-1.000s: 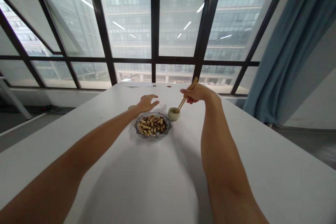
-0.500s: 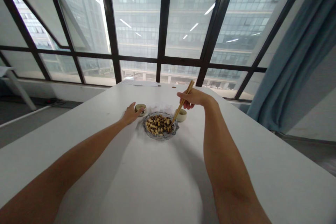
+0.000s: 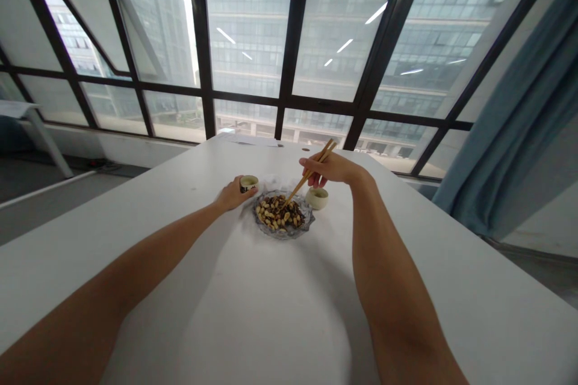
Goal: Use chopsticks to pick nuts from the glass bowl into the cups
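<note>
With its fingers curved around a small pale cup with dark lettering [image 3: 249, 183], my left hand [image 3: 231, 194] is closed on it at the left of a glass dish. My right hand [image 3: 329, 168] grips a pair of wooden chopsticks [image 3: 298, 186], slanting down to the left. Their tips touch the mix of peanuts and dark seeds [image 3: 273, 212] near the middle of the dish. The clear glass dish [image 3: 283, 235] has a wavy rim and stands on the table. A second small pale cup [image 3: 318, 198] sits at its right, just below my right hand.
The white table [image 3: 266, 301] stretches toward the tall windows [image 3: 253, 24]. Crumpled clear plastic or tissue [image 3: 276, 183] lies behind the dish. Paper sheets [image 3: 253, 140] rest at the far edge. A blue curtain [image 3: 510, 144] hangs at the right.
The chopstick tips have moved from the dish's right side to its middle. My left fingers have closed in around the left cup. The whole view has shifted slightly.
</note>
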Tool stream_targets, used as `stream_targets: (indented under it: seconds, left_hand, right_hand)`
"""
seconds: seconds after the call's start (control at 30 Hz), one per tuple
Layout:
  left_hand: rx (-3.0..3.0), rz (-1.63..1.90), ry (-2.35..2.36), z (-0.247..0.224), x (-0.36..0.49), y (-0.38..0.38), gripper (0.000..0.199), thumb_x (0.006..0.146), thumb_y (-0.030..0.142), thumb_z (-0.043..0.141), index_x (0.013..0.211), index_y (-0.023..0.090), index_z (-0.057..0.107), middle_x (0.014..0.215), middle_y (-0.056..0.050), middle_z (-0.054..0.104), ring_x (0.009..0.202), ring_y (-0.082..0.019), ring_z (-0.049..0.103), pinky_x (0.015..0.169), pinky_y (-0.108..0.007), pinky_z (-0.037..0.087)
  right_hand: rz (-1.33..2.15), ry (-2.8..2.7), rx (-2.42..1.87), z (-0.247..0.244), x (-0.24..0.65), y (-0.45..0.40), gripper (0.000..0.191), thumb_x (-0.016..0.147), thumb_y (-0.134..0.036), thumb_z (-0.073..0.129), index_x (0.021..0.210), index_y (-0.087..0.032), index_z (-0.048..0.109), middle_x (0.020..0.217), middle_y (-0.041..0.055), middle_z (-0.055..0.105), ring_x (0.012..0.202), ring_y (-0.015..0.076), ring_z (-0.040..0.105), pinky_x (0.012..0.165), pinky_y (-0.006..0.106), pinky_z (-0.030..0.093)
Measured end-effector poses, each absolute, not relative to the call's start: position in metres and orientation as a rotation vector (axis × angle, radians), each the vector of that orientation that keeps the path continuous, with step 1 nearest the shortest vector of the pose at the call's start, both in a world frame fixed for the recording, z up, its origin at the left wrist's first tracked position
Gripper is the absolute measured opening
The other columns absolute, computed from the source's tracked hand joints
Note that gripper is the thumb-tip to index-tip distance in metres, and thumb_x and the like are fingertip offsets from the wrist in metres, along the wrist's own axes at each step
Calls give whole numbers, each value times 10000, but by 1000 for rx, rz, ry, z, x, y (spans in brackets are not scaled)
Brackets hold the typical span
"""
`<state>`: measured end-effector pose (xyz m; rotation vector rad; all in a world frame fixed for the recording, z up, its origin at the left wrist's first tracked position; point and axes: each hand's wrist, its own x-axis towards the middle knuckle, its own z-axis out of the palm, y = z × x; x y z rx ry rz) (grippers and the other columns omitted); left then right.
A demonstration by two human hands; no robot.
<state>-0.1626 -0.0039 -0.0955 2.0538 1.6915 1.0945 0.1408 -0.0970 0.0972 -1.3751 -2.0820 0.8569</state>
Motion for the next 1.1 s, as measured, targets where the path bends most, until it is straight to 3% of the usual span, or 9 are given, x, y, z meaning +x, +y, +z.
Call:
stream_targets:
  seconds: [0.23, 0.47, 0.63, 0.87, 1.1]
  left_hand:
    - [2039, 1129, 1648, -95, -163, -6, 777, 753, 710, 699, 1314, 197, 537, 1257, -148, 682, 1153, -317, 655, 962, -400, 515]
    - [2067, 1096, 1657, -93, -162, -9, 751, 794, 689, 666, 1343, 202, 508, 1275, -147, 677, 1165, -310, 651, 994, -415, 505]
    - [2073, 1075, 1685, -94, -163, -8, 771, 804, 691, 654, 1369, 193, 489, 1295, -159, 665, 1181, -324, 641, 1006, -438, 500]
    - [2056, 1114, 1644, -92, -161, -9, 762, 776, 705, 680, 1328, 201, 535, 1252, -145, 685, 1138, -310, 660, 971, -409, 515]
    - [2062, 1112, 1644, -91, -159, -11, 759, 762, 719, 684, 1312, 213, 551, 1243, -131, 689, 1140, -304, 660, 964, -399, 517]
  right_hand:
    - [699, -2059, -1464, 96, 142, -93, 387, 1005, -383, 613, 708, -139, 655, 577, 61, 697, 494, 137, 657, 460, 214, 516]
    - [875, -2186, -1521, 92, 133, -96, 426, 936, -445, 697, 623, -158, 659, 570, 71, 704, 487, 143, 663, 472, 214, 533]
    - [895, -2138, -1577, 98, 135, -101, 447, 967, -440, 655, 619, -160, 661, 545, 76, 697, 465, 149, 652, 478, 230, 529]
    - [803, -2083, -1332, 96, 133, -95, 382, 1003, -401, 614, 724, -144, 661, 602, 55, 708, 501, 126, 653, 465, 205, 502]
    - [755, -2054, -1369, 92, 130, -90, 453, 1024, -443, 563, 712, -128, 658, 577, 73, 700, 455, 118, 630, 453, 203, 500]
